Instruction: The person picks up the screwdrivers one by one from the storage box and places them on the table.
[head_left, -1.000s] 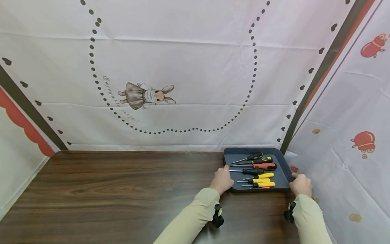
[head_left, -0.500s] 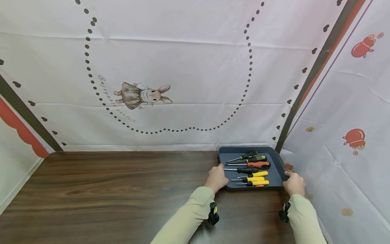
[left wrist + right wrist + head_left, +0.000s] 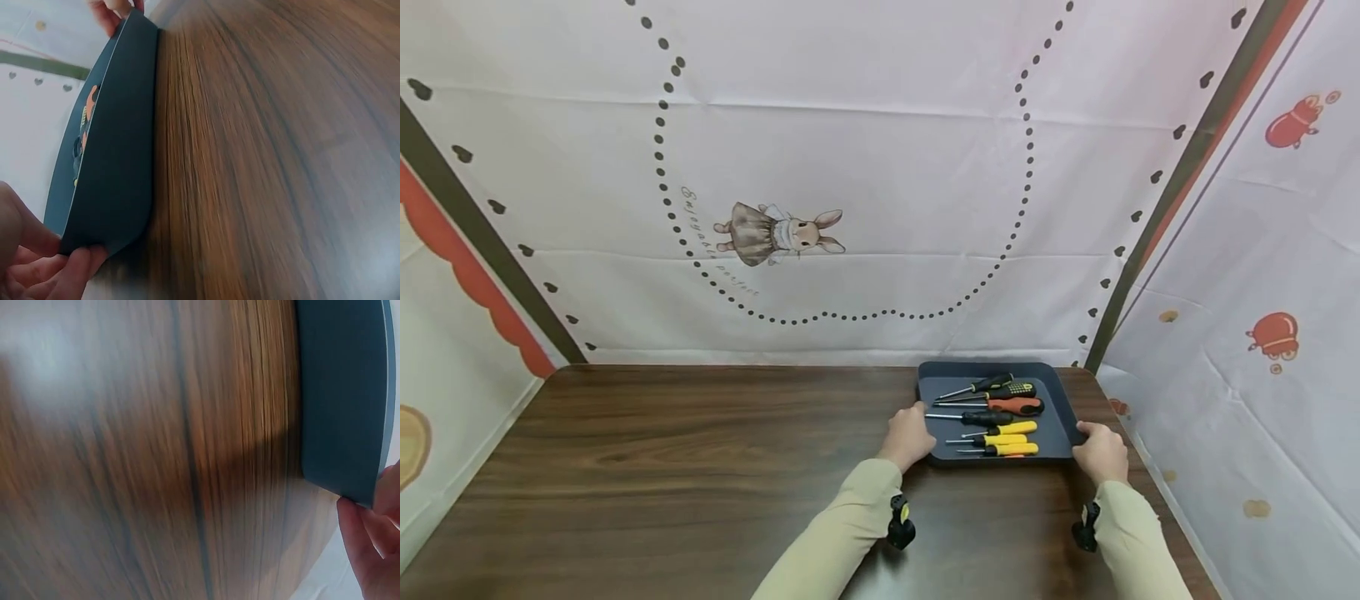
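A dark grey-blue tray sits near the back right of the wooden table in the head view. Several screwdrivers lie in it, handles to the right: an orange-handled screwdriver, a black-handled screwdriver and small yellow-handled screwdrivers among them. My left hand pinches the tray's left side near its front corner; the left wrist view shows thumb above the rim and fingers against the outer wall. On the opposite side my right hand pinches the wall between thumb and fingers.
The brown wooden table stretches left and in front of the tray. A white printed cloth hangs behind the table's back edge, and another cloth wall stands close on the right.
The tray, gripped by both hands, has moved left along the table, away from the right-hand cloth wall. The screwdrivers have moved with it. The head view has shifted a little.
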Demonstrator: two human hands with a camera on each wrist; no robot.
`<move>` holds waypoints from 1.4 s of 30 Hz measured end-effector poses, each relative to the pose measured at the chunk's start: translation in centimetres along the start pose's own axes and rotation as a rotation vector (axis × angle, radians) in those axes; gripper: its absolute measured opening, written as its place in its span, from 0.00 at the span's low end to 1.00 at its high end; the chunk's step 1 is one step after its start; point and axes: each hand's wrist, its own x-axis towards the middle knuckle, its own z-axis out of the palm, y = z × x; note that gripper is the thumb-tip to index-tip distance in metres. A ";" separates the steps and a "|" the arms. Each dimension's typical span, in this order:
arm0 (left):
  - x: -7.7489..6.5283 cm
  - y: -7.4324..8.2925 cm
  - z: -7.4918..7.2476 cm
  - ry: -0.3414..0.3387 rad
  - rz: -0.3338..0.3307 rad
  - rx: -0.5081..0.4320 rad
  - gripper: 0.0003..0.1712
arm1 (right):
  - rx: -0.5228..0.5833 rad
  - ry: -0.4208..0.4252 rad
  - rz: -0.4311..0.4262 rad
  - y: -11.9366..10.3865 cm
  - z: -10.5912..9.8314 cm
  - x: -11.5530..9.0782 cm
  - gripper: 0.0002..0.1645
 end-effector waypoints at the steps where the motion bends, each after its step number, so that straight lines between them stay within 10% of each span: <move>1: -0.2 -0.5 -0.3 0.006 -0.002 -0.004 0.27 | 0.004 -0.010 -0.007 -0.4 0.2 -0.3 0.27; 42: -8.0 -17.2 -15.8 0.070 -0.222 -0.066 0.29 | 0.244 -0.042 -0.386 -17.4 8.8 -7.7 0.20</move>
